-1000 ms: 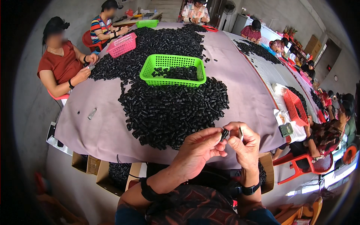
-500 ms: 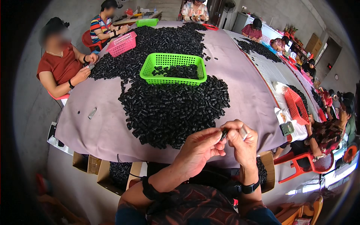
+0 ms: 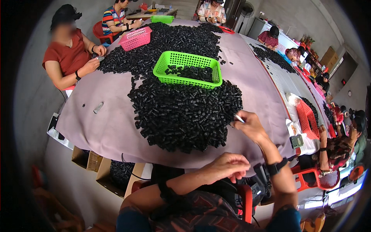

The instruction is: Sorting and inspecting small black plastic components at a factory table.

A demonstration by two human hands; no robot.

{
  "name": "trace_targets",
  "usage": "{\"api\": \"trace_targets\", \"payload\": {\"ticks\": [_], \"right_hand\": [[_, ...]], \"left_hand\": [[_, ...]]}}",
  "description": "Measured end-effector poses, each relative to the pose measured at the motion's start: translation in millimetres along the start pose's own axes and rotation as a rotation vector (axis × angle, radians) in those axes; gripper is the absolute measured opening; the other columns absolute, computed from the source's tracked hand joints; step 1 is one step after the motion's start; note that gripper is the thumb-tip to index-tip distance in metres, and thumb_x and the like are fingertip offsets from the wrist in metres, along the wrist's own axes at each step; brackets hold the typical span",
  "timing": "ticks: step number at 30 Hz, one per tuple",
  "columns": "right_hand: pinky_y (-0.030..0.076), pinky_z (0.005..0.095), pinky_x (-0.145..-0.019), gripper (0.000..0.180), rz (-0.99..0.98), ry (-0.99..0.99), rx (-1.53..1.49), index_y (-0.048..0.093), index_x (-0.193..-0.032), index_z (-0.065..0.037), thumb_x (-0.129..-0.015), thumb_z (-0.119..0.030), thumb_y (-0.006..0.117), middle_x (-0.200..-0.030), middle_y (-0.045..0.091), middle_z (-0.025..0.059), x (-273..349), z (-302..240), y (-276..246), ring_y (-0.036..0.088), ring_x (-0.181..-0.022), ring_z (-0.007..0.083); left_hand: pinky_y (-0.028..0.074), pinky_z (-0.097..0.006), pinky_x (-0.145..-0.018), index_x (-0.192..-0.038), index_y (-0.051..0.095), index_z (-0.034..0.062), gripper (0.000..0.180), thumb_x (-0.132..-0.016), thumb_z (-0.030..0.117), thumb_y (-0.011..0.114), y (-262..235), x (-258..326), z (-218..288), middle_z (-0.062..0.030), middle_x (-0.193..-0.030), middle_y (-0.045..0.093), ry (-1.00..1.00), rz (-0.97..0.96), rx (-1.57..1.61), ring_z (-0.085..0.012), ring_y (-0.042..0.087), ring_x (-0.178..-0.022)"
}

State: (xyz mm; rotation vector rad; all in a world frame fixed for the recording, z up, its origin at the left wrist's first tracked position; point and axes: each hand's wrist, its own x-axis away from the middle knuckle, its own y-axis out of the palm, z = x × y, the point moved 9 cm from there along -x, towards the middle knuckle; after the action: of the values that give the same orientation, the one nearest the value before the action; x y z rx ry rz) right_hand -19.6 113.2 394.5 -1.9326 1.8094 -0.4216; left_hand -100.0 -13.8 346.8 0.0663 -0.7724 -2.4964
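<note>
Low in front of me, at the table's near edge, my left hand [image 3: 228, 167] is closed with its fingers curled; what they hold, if anything, is hidden. My right hand [image 3: 252, 125] reaches to the right edge of a big pile of small black cylindrical parts [image 3: 181, 116]. A small pale, flat piece [image 3: 239, 118] shows between its closed fingers, with the fingertips beside the outermost black parts. On the pile, ahead of my hands, a green perforated basket [image 3: 188, 69] holds more of these black parts.
A pink basket [image 3: 135, 38] stands at the far left; a red one [image 3: 307, 117] and a phone [image 3: 296, 141] lie at right. A small clear piece [image 3: 98, 107] lies on the cloth [image 3: 112, 123]. Several people sit around the tables. Open cardboard boxes [image 3: 106, 178] stand below the near edge.
My hands were together holding a small black part; they have separated. The right hand has moved forward to the pile, the left back and lower. The black part no longer shows.
</note>
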Motion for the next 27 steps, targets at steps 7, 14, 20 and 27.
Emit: {"api": "trace_targets", "payload": {"ticks": [7,14,20,27], "right_hand": [[0.040,0.0296,-0.053,0.021,0.102,-0.083,-0.065,0.057,-0.069,-0.001,-0.069,-0.017,0.071,-0.059,0.055,0.0042,-109.2,-68.0,-4.8,0.048,-0.056,0.0111],[0.039,0.0244,-0.053,0.010,0.108,-0.105,0.274,0.059,-0.071,-0.003,-0.076,-0.011,0.063,-0.058,0.052,-0.0010,-92.1,-12.3,1.2,0.046,-0.057,0.0071],[0.043,0.0289,-0.055,0.012,0.028,-0.218,0.273,0.059,-0.082,-0.005,-0.071,-0.003,0.062,-0.060,0.056,0.0057,-61.2,35.6,5.7,0.050,-0.054,0.0139],[0.047,0.0327,-0.061,0.033,0.017,-0.190,0.411,0.059,-0.099,-0.010,-0.067,-0.004,0.062,-0.068,0.060,0.0121,-61.3,33.9,21.3,0.059,-0.060,0.0234]], "left_hand": [[0.047,-0.022,-0.063,-0.097,0.057,0.0028,0.015,-0.084,0.010,0.060,20.2,7.0,4.0,-0.0002,-0.084,0.056,0.022,-0.127,-0.308,-0.0068,0.052,-0.073],[0.044,-0.021,-0.070,-0.098,0.056,0.0003,0.022,-0.077,-0.006,0.054,15.0,13.1,22.2,-0.0029,-0.094,0.052,0.271,-0.060,-0.458,-0.0077,0.049,-0.080],[0.042,-0.022,-0.067,-0.096,0.056,0.0008,0.022,-0.077,-0.008,0.052,23.1,8.8,18.8,-0.0021,-0.086,0.045,0.276,-0.136,-0.562,-0.0082,0.045,-0.074],[0.043,-0.022,-0.071,-0.096,0.056,0.0007,0.019,-0.078,-0.004,0.055,18.3,8.7,29.6,-0.0017,-0.085,0.044,0.281,-0.111,-0.517,-0.0073,0.046,-0.077]]}}
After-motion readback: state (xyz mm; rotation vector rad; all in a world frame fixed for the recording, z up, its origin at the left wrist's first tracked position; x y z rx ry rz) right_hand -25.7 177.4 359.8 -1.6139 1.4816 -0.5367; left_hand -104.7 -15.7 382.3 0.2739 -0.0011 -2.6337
